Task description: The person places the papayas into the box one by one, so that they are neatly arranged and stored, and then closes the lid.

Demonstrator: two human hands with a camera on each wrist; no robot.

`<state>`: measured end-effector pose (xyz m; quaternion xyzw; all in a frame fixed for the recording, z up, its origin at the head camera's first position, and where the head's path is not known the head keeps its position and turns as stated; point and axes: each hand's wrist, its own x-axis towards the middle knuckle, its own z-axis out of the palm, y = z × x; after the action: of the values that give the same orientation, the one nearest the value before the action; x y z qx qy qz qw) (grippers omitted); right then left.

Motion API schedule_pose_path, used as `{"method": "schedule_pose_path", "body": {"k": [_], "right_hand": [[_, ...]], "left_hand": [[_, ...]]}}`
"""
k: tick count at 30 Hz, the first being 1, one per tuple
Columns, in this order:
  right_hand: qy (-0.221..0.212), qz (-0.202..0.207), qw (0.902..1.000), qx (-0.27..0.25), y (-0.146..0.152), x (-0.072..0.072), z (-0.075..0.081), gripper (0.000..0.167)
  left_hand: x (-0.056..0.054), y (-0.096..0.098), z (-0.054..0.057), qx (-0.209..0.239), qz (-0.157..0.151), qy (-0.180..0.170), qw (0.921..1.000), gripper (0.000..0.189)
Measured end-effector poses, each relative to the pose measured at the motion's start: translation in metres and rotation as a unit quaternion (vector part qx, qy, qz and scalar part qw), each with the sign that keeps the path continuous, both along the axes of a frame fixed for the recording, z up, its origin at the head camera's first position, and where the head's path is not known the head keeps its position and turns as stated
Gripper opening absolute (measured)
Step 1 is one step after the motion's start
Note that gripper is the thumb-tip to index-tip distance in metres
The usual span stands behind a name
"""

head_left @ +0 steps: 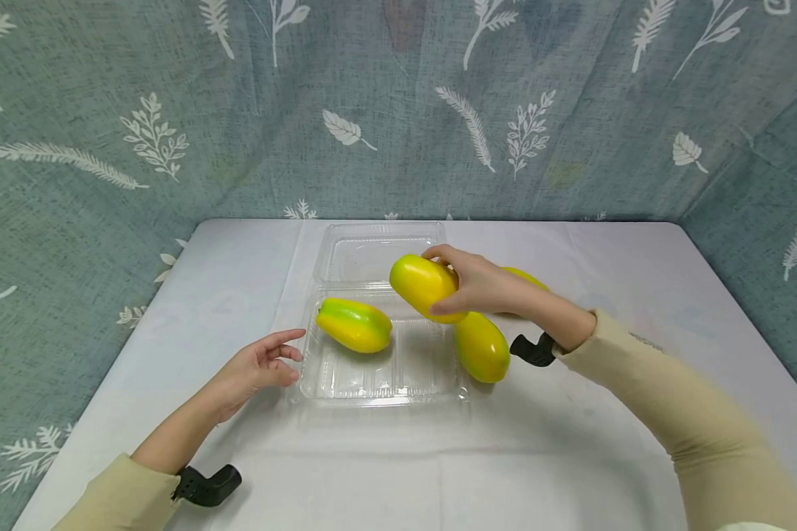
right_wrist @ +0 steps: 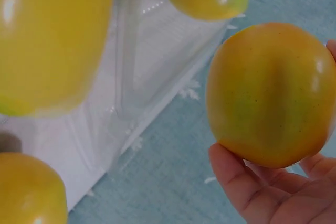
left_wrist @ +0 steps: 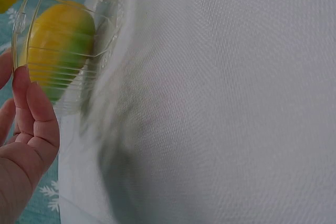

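My right hand (head_left: 474, 284) grips a glossy oblong yellow-green fruit (head_left: 420, 284), thumb on the near side and fingers over the far side. The fruit is held above the right part of a clear plastic clamshell box (head_left: 385, 402), whose lid (head_left: 381, 251) lies open toward the back. A similar fruit (head_left: 353, 326), green along its top, lies in the left part of the box. My left hand (head_left: 266, 365) is beside the box's left wall, fingers loosely bent, with fingertips (left_wrist: 23, 77) right at the rim in the left wrist view.
Another yellow-green fruit (head_left: 481, 348) lies at the box's right edge. One more fruit (head_left: 525, 276) is partly hidden behind my right forearm. A white cloth (head_left: 372, 472) covers the table, and a leaf-patterned curtain (head_left: 398, 147) hangs behind it.
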<state>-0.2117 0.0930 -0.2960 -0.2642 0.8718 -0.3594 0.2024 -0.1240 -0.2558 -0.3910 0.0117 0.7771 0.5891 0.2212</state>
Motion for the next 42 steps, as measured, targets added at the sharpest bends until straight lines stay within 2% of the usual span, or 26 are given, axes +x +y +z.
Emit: {"method": "schedule_pose_path", "body": {"k": [4,12,20,34,42], "right_hand": [[-0.007,0.0,0.9999,0.011,-0.008,-0.002,-0.005,0.067],[0.011,0.018,0.9986,0.049,-0.02,-0.004,-0.012,0.07],[0.012,0.033,0.9966,0.074,-0.028,-0.006,-0.023,0.07],[0.013,0.024,0.9844,0.174,-0.037,-0.005,-0.03,0.074],[0.017,0.016,0.9822,0.186,-0.04,-0.006,-0.033,0.075]], "left_hand": [[0.0,0.0,0.0,-0.001,-0.001,0.001,1.0,0.071],[-0.001,0.0,-0.001,-0.013,0.005,-0.004,0.9999,0.071],[0.0,0.0,0.001,-0.005,0.001,-0.001,1.0,0.071],[0.001,0.001,-0.001,0.004,-0.001,0.002,1.0,0.07],[0.002,0.001,0.001,0.001,-0.002,0.005,1.0,0.071]]}}
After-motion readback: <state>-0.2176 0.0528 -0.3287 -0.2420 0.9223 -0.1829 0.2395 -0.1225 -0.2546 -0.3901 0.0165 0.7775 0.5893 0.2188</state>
